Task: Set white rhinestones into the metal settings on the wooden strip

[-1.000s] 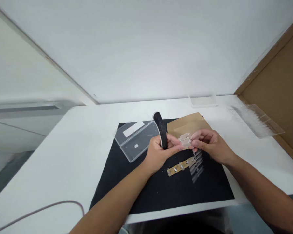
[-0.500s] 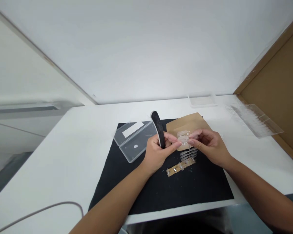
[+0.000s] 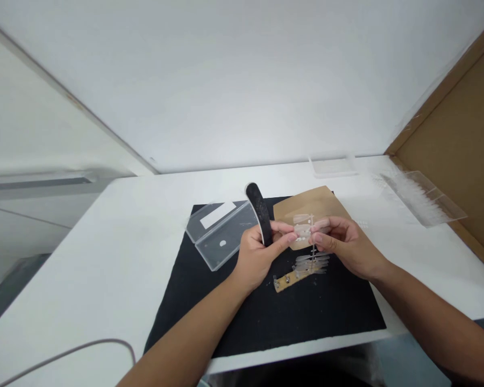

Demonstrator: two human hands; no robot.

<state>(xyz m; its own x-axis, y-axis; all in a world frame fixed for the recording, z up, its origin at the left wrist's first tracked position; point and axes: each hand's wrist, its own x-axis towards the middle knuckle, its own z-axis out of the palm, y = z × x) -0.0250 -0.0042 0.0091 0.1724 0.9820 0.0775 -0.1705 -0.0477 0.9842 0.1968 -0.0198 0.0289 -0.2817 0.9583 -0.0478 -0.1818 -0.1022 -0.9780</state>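
My left hand [image 3: 260, 250] is closed around a curved black file [image 3: 260, 210] that sticks up past my thumb. Its fingertips also pinch the top of a clear plastic strip of nail tips [image 3: 310, 244]. My right hand [image 3: 344, 244] pinches the same strip from the right. The strip hangs upright between both hands above a black mat [image 3: 226, 317]. Below the strip lies a small tan stick [image 3: 288, 279] with shiny dots on it.
An open clear plastic case [image 3: 221, 232] lies on the mat's far left. A brown paper envelope [image 3: 310, 207] lies behind my hands. A clear tray [image 3: 421, 198] and a shallow clear lid [image 3: 333, 166] sit on the white table. A grey cable [image 3: 64, 355] curves at the near left.
The strip of nail tips has been turned from hanging down-right to upright between my hands. Both hands stayed in about the same place.
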